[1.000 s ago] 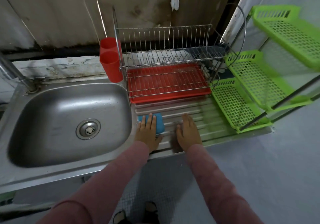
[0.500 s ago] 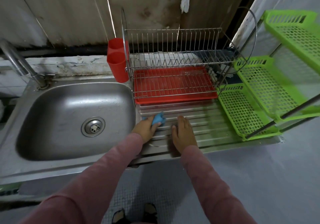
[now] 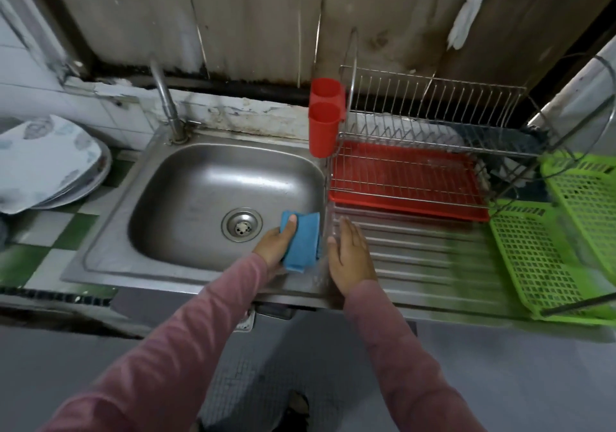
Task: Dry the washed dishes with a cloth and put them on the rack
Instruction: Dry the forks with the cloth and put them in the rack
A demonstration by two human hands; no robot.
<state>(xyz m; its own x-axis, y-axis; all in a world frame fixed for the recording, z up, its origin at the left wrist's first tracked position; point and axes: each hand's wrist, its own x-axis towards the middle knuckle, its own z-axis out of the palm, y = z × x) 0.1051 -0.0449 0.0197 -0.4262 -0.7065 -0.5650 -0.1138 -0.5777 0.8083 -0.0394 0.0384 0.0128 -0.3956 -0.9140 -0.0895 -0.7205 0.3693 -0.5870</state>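
Left hand: your left hand [image 3: 274,248] grips the cloth, thumb pressed across its top and the fingers curled in beneath it.
Right hand: your right hand [image 3: 350,255] lies flat on the drainboard, fingers straight and close together, holding nothing.
Cloth: the blue cloth [image 3: 304,243] is folded and hangs from your left hand over the sink's right edge. It lies between your two hands, just beside the right thumb.
Sleeves: pink sleeves [image 3: 400,348] cover both your arms to the wrists.
Drainboard: the ribbed steel drainboard [image 3: 433,258] runs right from the sink, and your right hand is at its left end.
Sink: the steel sink [image 3: 200,191] is below your left hand, with its drain [image 3: 242,224] just left of the cloth.
Tap: the tap [image 3: 164,98] rises at the sink's back left corner.
Rack: the wire rack [image 3: 433,111] stands behind the drainboard, beyond your right hand, over a red tray [image 3: 406,181].
Holder: a red double holder [image 3: 325,124] hangs on the rack's left end.
Baskets: green mesh baskets [image 3: 533,258] sit at the drainboard's right end.
Plates: your stacked plates [image 3: 50,164] rest on the checked counter left of the sink, well apart from both hands and from the rack.
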